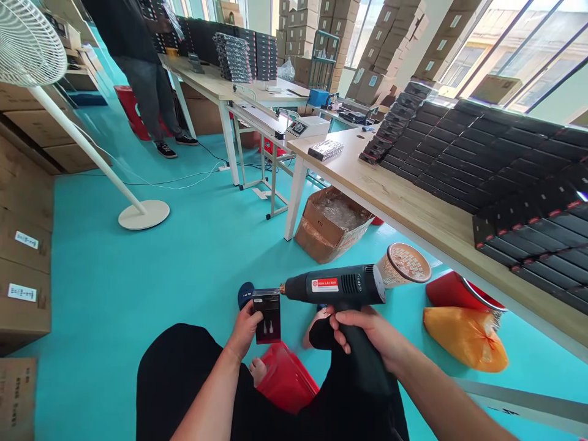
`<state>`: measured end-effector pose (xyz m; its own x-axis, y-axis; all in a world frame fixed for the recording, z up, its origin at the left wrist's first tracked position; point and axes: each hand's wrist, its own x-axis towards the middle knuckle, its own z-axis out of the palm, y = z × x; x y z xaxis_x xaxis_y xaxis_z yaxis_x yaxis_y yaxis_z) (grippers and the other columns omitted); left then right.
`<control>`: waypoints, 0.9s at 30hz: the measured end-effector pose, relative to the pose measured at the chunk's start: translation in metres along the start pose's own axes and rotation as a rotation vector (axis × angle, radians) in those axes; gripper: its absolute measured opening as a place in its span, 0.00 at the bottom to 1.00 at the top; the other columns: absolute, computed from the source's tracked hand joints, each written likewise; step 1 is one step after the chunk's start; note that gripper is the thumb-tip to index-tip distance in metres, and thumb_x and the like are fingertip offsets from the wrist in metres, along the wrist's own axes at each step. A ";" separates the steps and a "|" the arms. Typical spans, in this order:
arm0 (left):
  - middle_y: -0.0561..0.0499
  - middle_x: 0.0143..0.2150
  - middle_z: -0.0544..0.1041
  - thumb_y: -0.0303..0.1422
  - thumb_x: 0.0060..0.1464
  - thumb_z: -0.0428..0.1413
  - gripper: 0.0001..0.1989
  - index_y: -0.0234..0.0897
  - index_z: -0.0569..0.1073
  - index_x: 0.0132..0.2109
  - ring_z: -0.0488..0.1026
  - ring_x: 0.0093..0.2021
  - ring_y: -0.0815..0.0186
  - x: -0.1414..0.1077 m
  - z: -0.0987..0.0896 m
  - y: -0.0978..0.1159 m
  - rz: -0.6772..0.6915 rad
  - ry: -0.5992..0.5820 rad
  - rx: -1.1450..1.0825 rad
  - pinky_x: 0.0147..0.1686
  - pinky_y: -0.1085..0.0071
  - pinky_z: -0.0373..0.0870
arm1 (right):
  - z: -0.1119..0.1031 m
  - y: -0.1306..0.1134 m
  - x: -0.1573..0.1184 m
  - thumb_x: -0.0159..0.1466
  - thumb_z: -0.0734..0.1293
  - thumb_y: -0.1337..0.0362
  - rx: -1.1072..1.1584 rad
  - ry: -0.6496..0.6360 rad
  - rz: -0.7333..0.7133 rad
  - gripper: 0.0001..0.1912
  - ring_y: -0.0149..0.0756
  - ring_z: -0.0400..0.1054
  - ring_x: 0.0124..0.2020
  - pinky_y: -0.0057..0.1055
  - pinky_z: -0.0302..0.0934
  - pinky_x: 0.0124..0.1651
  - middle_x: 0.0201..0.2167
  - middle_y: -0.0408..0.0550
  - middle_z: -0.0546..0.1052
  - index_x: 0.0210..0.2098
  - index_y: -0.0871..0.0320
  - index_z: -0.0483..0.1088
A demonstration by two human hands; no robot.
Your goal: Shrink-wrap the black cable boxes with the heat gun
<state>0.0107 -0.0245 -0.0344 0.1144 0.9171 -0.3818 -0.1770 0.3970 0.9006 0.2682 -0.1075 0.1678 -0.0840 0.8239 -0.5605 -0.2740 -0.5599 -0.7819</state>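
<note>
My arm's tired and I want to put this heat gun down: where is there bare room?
Bare wood shows on the tabletop between the wrapped pack and black box stacks, continuing as a front-edge strip. Wide floor lies between the fan base and your left knee. It's crowded beyond the heat gun: patterned bin, red bucket, orange bag.

The small black box [267, 324] hides some fingers of the left hand [245, 327], and its print is too small to read. The right hand [367, 327] covers part of the grip of the heat gun [337, 286]. The top edge cuts off the head of the person [138, 55] at far left; the fan [30, 46] and the near right stacked boxes [546, 229] run out of view. Lettering on the carton labels [22, 293] is illegible.
</note>
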 end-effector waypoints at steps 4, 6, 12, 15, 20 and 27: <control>0.51 0.34 0.79 0.32 0.40 0.58 0.16 0.37 0.77 0.40 0.76 0.36 0.59 0.005 -0.001 -0.007 0.182 0.030 0.254 0.39 0.62 0.73 | 0.015 -0.003 0.005 0.55 0.73 0.61 -0.145 -0.121 0.032 0.14 0.33 0.65 0.20 0.30 0.61 0.24 0.20 0.44 0.75 0.38 0.63 0.74; 0.50 0.35 0.78 0.31 0.41 0.58 0.13 0.37 0.77 0.38 0.76 0.38 0.59 0.007 -0.004 -0.011 0.295 0.076 0.397 0.41 0.62 0.73 | 0.021 -0.002 0.007 0.55 0.72 0.61 -0.198 -0.128 0.016 0.13 0.32 0.64 0.19 0.31 0.60 0.24 0.19 0.43 0.75 0.37 0.62 0.73; 0.46 0.45 0.78 0.25 0.41 0.56 0.17 0.39 0.78 0.41 0.75 0.50 0.54 0.014 -0.012 -0.021 0.508 0.128 0.618 0.53 0.55 0.71 | 0.024 -0.005 0.012 0.53 0.71 0.64 -0.265 -0.102 0.035 0.10 0.33 0.66 0.20 0.30 0.61 0.23 0.19 0.41 0.74 0.34 0.59 0.71; 0.46 0.45 0.78 0.23 0.41 0.55 0.17 0.40 0.78 0.40 0.75 0.52 0.53 0.017 -0.012 -0.023 0.531 0.130 0.658 0.57 0.53 0.68 | 0.025 -0.009 0.012 0.52 0.71 0.65 -0.284 -0.108 0.026 0.10 0.33 0.65 0.19 0.30 0.61 0.23 0.19 0.41 0.74 0.34 0.59 0.70; 0.45 0.48 0.77 0.23 0.40 0.54 0.18 0.40 0.79 0.40 0.73 0.56 0.52 0.017 -0.013 -0.023 0.524 0.099 0.665 0.60 0.52 0.66 | 0.026 -0.011 0.016 0.51 0.71 0.65 -0.287 -0.099 0.059 0.09 0.33 0.65 0.17 0.29 0.60 0.21 0.16 0.42 0.74 0.32 0.60 0.72; 0.44 0.47 0.77 0.28 0.39 0.56 0.17 0.40 0.79 0.40 0.74 0.53 0.52 0.019 -0.016 -0.023 0.439 0.171 0.498 0.59 0.53 0.67 | 0.000 -0.015 0.018 0.52 0.73 0.61 -0.157 0.016 0.044 0.11 0.31 0.67 0.20 0.26 0.62 0.21 0.21 0.43 0.75 0.33 0.61 0.73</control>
<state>0.0012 -0.0155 -0.0656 -0.0286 0.9983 0.0504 0.3038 -0.0394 0.9519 0.2710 -0.0847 0.1694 -0.0773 0.7977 -0.5981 -0.1172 -0.6030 -0.7891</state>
